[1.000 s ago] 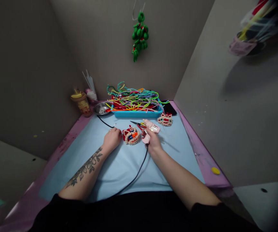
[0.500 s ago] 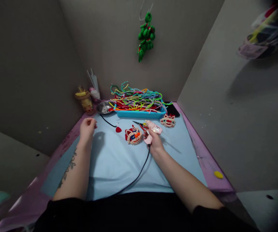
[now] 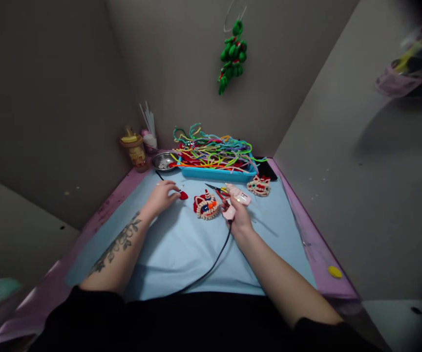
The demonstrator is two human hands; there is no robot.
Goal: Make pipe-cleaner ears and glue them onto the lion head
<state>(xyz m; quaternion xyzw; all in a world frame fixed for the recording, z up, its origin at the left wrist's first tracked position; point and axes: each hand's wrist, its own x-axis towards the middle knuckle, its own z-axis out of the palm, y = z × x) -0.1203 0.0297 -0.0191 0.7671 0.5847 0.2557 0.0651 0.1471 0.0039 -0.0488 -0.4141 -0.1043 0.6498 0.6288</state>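
Note:
My right hand (image 3: 239,215) is closed around a pink glue gun (image 3: 235,199) on the light blue mat (image 3: 181,244); its black cord (image 3: 211,266) runs back toward me. Just left of the gun lies a round pipe-cleaner lion face (image 3: 206,205) in cream, red and blue. My left hand (image 3: 161,195) rests on the mat left of it, fingertips pinching or touching a small red piece (image 3: 183,195). Red-handled scissors (image 3: 214,188) lie just behind the gun.
A blue tray (image 3: 216,172) heaped with coloured pipe cleaners stands at the back. Beside it are a small metal bowl (image 3: 163,161), a brown lidded cup (image 3: 135,150), a second lion face (image 3: 258,186) and a black phone (image 3: 267,168). A green ornament (image 3: 232,54) hangs on the wall.
My left hand left the lion face, swung out to the left, then came back to the small red piece. The right hand kept its hold on the glue gun.

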